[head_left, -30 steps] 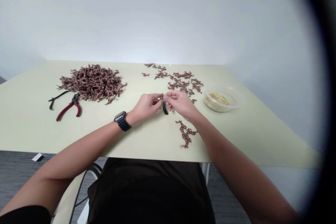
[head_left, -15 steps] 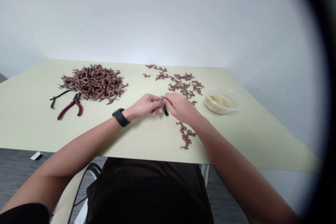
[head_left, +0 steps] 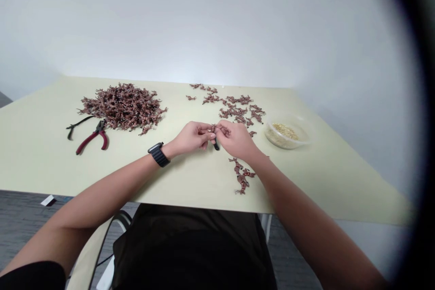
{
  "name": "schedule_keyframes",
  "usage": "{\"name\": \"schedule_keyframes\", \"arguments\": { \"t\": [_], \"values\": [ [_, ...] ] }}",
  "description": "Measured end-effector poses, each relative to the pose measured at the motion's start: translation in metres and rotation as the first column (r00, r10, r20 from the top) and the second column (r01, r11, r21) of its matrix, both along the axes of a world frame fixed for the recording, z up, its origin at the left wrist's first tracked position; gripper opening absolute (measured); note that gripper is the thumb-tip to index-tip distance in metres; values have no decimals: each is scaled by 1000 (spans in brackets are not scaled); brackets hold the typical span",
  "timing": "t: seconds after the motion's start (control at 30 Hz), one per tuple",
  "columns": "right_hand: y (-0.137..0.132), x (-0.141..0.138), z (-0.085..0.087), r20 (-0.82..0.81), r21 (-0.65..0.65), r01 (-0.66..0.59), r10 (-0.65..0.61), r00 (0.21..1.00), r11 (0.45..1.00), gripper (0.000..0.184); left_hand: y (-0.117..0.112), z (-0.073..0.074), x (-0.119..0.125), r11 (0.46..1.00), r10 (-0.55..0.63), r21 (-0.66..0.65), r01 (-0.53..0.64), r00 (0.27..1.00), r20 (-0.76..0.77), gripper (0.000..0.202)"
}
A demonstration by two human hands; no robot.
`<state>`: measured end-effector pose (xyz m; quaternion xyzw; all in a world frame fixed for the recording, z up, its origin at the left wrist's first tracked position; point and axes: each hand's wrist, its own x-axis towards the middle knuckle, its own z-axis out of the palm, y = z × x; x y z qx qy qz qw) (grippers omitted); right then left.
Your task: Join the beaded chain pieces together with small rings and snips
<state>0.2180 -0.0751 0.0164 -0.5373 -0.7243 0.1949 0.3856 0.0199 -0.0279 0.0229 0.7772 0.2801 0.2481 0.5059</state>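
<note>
In from the worktop's near edge, the left hand is pinching a small brown figure, probably light, stiff, best held mid-body, the right hand's adjoining grip being unclear.

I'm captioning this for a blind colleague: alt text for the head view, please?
A left hand pinches a small brown figurine over a pale table, the right hand close beside it. Red-handled pliers lie beside a heap of such figurines at left; a clear tub of gold pieces stands at right.
</note>
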Motion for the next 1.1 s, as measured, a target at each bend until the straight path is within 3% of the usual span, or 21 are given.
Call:
{"name": "schedule_keyframes", "arguments": {
  "t": [0.07,0.13,0.2,0.27,0.33,0.4,0.5,0.63,0.93,1.0,1.1],
  "values": [
    [2,-3,0,-247,-168,-17,-25,969,986,16,-1,-4,0,971,66,234,-55,997,-40,25],
    [3,-5,1,-461,-333,-113,-57,886,936,16,0,-8,-1,882,118,466,-70,990,-76,31],
    [3,-6,2,-550,-398,-178,-79,832,900,16,1,-9,-2,815,149,576,-66,984,-98,39],
    [2,-6,3,-477,-331,-124,-53,877,936,18,0,-6,-2,828,163,556,-73,980,-114,33],
    [-1,-5,4,-269,-161,-19,-26,963,987,20,0,-1,-2,885,164,456,-94,980,-117,24],
    [-3,-4,4,-29,4,20,-20,999,1000,23,-1,4,-1,941,150,320,-109,983,-107,25],
    [-4,0,3,212,110,-26,2,977,994,25,-2,6,0,984,111,147,-96,990,-92,26],
    [-2,5,1,370,98,-72,31,929,993,24,-1,8,-3,995,71,78,-64,993,-95,28],
    [-1,7,-5,416,81,-88,46,908,993,21,-3,11,-4,998,17,62,-9,992,-122,31],
    [-2,4,-4,331,81,-74,43,943,994,23,-3,8,-4,993,35,119,-18,990,-135,29],
    [-3,1,0,66,-19,-32,33,997,999,27,-1,5,-4,935,81,354,-14,981,-174,23]
  ]
}}
